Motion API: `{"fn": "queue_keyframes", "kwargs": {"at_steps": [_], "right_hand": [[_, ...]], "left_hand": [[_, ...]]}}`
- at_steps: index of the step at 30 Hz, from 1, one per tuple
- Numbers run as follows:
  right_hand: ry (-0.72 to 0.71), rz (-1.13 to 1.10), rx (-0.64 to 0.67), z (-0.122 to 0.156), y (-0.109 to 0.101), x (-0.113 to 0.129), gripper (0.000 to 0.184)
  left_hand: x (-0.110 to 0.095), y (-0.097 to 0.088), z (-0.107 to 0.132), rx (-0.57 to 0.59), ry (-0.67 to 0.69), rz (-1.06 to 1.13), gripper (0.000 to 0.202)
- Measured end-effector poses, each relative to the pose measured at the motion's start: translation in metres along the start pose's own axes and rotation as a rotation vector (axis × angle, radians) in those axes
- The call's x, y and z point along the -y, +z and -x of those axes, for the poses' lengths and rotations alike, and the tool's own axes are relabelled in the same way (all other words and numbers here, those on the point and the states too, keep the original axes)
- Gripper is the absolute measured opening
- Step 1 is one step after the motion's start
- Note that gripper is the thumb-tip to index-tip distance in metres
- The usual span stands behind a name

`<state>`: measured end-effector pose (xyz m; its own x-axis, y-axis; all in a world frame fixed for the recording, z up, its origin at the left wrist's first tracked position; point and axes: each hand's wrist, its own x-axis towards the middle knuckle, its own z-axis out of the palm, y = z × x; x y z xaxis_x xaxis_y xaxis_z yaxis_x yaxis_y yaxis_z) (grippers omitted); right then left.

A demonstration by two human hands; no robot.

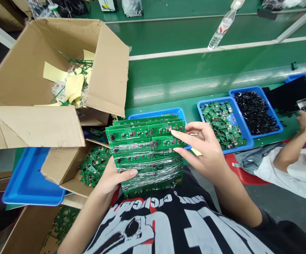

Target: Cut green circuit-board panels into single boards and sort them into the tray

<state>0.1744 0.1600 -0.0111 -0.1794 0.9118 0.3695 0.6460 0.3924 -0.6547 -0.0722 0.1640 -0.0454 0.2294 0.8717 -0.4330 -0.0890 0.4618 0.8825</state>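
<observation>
A stack of green circuit board panels [147,164], its lower part wrapped in clear plastic film, is held tilted in front of my chest. My left hand [112,177] grips the left side, thumb lying over the film and the other fingers hidden behind. At the upper right corner, my right hand [204,146] has its thumb and fingers closed on a circuit board strip [169,142] that sits slightly out of line with the rest. Small dark parts line the boards. Behind the stack, a blue tray [178,112] is mostly covered.
To the left stands a large carton [113,67] with yellow paper and green scraps. Below it are a blue tray [32,176] and a smaller box of boards [96,164]. Rightward lie a tray of small boards [244,135], a tray of black parts [277,121] and a co-worker's arm [290,144].
</observation>
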Motion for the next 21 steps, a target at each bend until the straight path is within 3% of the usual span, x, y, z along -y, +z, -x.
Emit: {"fn": "queue_keyframes", "kwargs": {"at_steps": [9, 21], "right_hand": [[0.001, 0.014, 0.002, 0.0001, 0.0016, -0.0021, 0.039], [-0.008, 0.008, 0.005, 0.0002, 0.0017, -0.0015, 0.04]], "left_hand": [[-0.0029, 0.0057, 0.0029, -0.073, -0.012, -0.004, 0.064], [0.0, 0.0039, 0.0012, -0.038, -0.002, 0.022, 0.066]]}}
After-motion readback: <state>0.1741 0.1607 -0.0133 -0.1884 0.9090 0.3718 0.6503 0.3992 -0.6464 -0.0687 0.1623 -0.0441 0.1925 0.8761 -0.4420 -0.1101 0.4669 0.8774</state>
